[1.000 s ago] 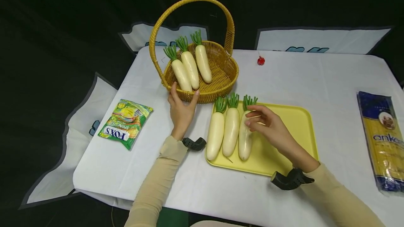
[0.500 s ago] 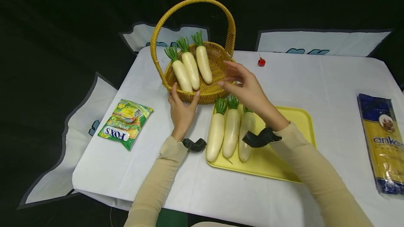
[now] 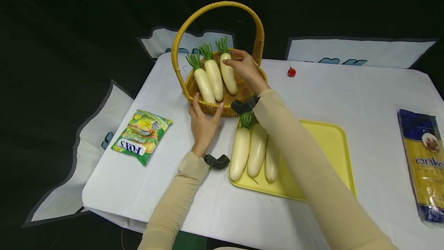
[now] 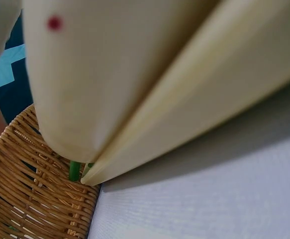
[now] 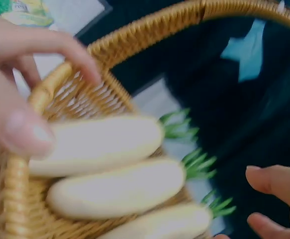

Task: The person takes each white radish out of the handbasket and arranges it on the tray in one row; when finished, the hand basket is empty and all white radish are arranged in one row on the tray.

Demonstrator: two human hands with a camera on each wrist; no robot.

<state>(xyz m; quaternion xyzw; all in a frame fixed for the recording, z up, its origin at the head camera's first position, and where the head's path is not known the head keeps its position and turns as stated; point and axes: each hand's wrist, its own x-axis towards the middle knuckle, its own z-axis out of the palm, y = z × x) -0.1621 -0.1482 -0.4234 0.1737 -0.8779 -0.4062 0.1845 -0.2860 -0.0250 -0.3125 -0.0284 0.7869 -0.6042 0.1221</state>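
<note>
A yellow wicker basket (image 3: pixel 229 112) with a tall handle holds three white radishes, their green tops toward the far rim. My left hand (image 3: pixel 204 128) grips the near rim, index finger over it and thumb against it. Inside the handle, my right hand (image 3: pixel 247 69) is over the rightmost radish (image 3: pixel 229 78), fingertips close to its leafy end. In the right wrist view, thumb and fingers of the right hand (image 5: pixel 279 199) are spread apart beside that radish (image 5: pixel 174 221). Three more radishes (image 3: pixel 239 153) lie side by side on a yellow tray (image 3: pixel 329 157), partly covered by the right sleeve.
A green and yellow candy bag (image 3: pixel 142 134) lies left of the basket. To the far right is a blue and yellow pasta packet (image 3: pixel 421 157). A small red object (image 3: pixel 291 72) sits near the back edge of the white-covered table (image 3: pixel 374 103).
My right hand has moved from over the tray's rightmost radish, up and left, into the basket. My left hand stays at the basket rim. The head view has shifted slightly.
</note>
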